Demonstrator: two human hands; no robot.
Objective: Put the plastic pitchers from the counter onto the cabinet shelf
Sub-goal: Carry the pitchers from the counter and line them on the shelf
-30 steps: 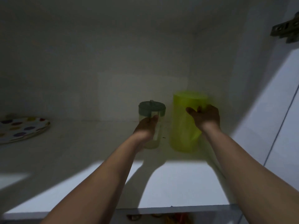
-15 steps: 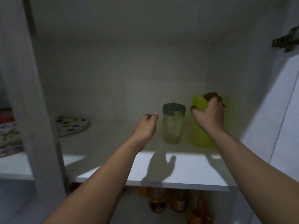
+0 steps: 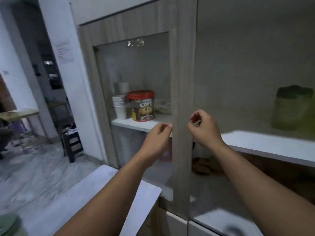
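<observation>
A plastic pitcher (image 3: 292,109) with a yellow-green body and a dark lid stands blurred on the white cabinet shelf (image 3: 265,146) at the far right. My left hand (image 3: 157,138) and my right hand (image 3: 203,129) hover in front of the shelf, on either side of the cabinet's wooden post (image 3: 182,92). Each hand is loosely curled and holds nothing. Both are well to the left of the pitcher and apart from it. A blurred green shape (image 3: 7,223) sits at the bottom left corner on the counter (image 3: 95,193); what it is I cannot tell.
Behind the glass door at the left stand a red-lidded chocolate cereal tub (image 3: 142,106) and a stack of paper cups (image 3: 119,106). Brown items (image 3: 202,166) lie under the shelf. A doorway and a dark stool (image 3: 72,145) are at the far left.
Both hands have let go of the pitchers and pulled back out of the cabinet. The view has swung left, so the pitchers now sit at the right edge.
</observation>
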